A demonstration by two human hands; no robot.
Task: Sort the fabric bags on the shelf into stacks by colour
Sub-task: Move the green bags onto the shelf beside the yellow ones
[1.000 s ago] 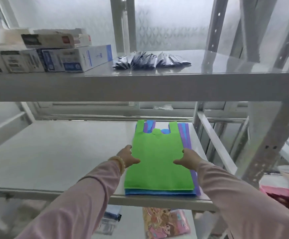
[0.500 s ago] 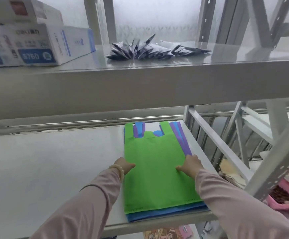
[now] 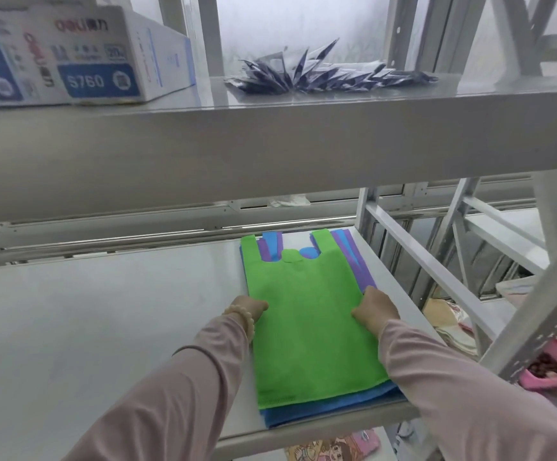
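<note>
Lifting the green bag (image 3: 307, 321): judge it light, limp and floppy, so take both side edges. It tops blue (image 3: 337, 409) and purple bags (image 3: 353, 261) on the shelf (image 3: 104, 327). Your hands are apart, left (image 3: 249, 307) and right (image 3: 377, 311) at its edges with thumbs on top; can't tell if they pinch. Upper shelf (image 3: 270, 144) hangs low above it, brace (image 3: 436, 277) just right.

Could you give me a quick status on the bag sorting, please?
Left hand and right hand pinch green bag at its sides. Blue bag, purple bag mixed beneath. No colour stacks yet.
</note>
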